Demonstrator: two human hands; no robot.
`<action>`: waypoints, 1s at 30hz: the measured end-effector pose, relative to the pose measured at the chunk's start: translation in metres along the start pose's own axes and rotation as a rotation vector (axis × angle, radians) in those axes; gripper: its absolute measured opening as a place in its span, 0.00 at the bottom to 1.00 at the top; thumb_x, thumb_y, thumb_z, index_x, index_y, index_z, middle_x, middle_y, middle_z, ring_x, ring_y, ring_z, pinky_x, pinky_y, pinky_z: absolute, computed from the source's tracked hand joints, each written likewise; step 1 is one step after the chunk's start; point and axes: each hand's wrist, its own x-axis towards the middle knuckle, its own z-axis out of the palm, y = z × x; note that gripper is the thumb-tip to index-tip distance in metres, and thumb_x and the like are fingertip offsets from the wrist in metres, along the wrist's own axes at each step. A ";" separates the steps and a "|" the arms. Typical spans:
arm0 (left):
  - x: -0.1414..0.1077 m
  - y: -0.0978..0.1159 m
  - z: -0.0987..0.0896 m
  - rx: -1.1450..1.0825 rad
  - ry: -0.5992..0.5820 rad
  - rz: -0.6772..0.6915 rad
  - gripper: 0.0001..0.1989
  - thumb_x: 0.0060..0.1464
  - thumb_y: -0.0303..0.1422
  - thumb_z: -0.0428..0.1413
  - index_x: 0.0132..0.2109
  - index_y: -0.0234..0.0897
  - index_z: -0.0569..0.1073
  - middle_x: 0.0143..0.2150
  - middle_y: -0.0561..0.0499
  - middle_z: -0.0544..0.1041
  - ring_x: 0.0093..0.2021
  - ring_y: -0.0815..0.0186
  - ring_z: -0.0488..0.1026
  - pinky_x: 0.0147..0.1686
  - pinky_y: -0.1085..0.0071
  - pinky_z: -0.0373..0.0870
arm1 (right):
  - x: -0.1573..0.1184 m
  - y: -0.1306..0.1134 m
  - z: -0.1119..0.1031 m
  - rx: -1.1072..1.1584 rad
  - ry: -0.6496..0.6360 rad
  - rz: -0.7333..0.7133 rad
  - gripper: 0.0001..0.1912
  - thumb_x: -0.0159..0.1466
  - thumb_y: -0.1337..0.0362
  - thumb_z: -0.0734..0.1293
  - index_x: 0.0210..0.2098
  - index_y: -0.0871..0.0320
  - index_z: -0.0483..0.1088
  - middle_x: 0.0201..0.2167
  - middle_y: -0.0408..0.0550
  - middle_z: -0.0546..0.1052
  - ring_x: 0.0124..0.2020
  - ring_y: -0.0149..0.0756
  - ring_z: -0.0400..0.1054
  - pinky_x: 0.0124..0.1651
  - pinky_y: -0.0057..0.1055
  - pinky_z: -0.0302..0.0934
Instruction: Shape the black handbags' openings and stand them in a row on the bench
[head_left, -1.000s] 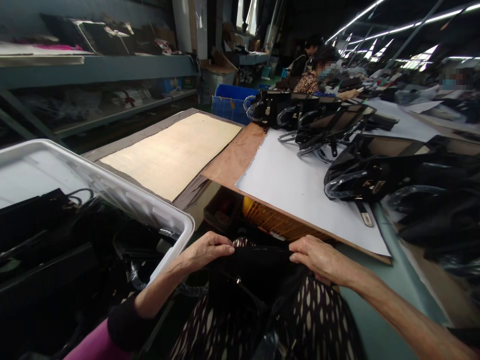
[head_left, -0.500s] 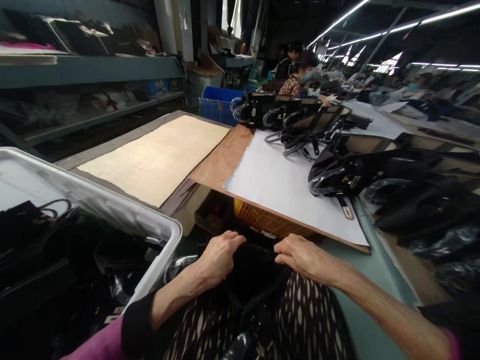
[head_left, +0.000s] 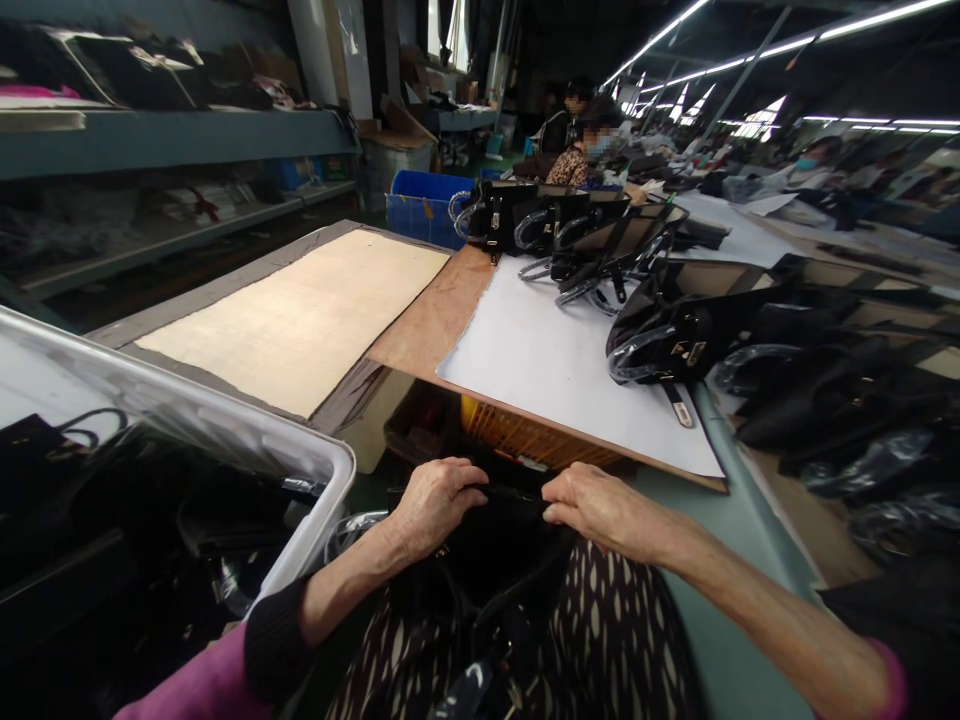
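A black handbag rests on my lap, its far upper edge raised between my hands. My left hand pinches that edge on the left, thumb and fingers closed together. On the right, my right hand grips the same edge with its fingertips. Clear plastic wrapping and small metal fittings show on the near side of the bag, low in view. Its dark inside is too dim to make out.
A white plastic bin of black bags stands at my left. Ahead is a table with a white sheet and a cream board. Several black handbags line its right side. A yellow crate sits underneath; co-workers are farther back.
The view has shifted slightly, so the surroundings appear a little farther left. Both hands keep their hold on the bag's edge, with only a slight change in the left fingers.
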 end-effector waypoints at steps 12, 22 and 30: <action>0.021 0.012 -0.004 0.103 -0.139 0.178 0.09 0.54 0.31 0.49 0.35 0.36 0.74 0.31 0.50 0.74 0.32 0.67 0.70 0.32 0.76 0.62 | 0.006 -0.010 -0.005 -0.067 0.007 0.026 0.15 0.61 0.61 0.58 0.21 0.59 0.68 0.21 0.45 0.71 0.25 0.30 0.63 0.30 0.26 0.48; 0.022 0.016 -0.006 -0.126 -0.161 -0.016 0.10 0.48 0.30 0.51 0.30 0.34 0.76 0.24 0.53 0.73 0.26 0.70 0.66 0.27 0.77 0.58 | 0.013 -0.020 0.003 -0.093 0.112 0.091 0.10 0.59 0.59 0.61 0.31 0.53 0.73 0.24 0.43 0.74 0.29 0.32 0.66 0.29 0.25 0.48; 0.024 0.016 -0.004 -0.129 -0.177 -0.052 0.09 0.47 0.31 0.52 0.26 0.33 0.75 0.19 0.56 0.67 0.23 0.72 0.61 0.22 0.78 0.54 | 0.024 -0.020 0.010 0.124 0.111 0.008 0.12 0.60 0.63 0.58 0.26 0.56 0.71 0.21 0.42 0.71 0.25 0.29 0.62 0.31 0.24 0.49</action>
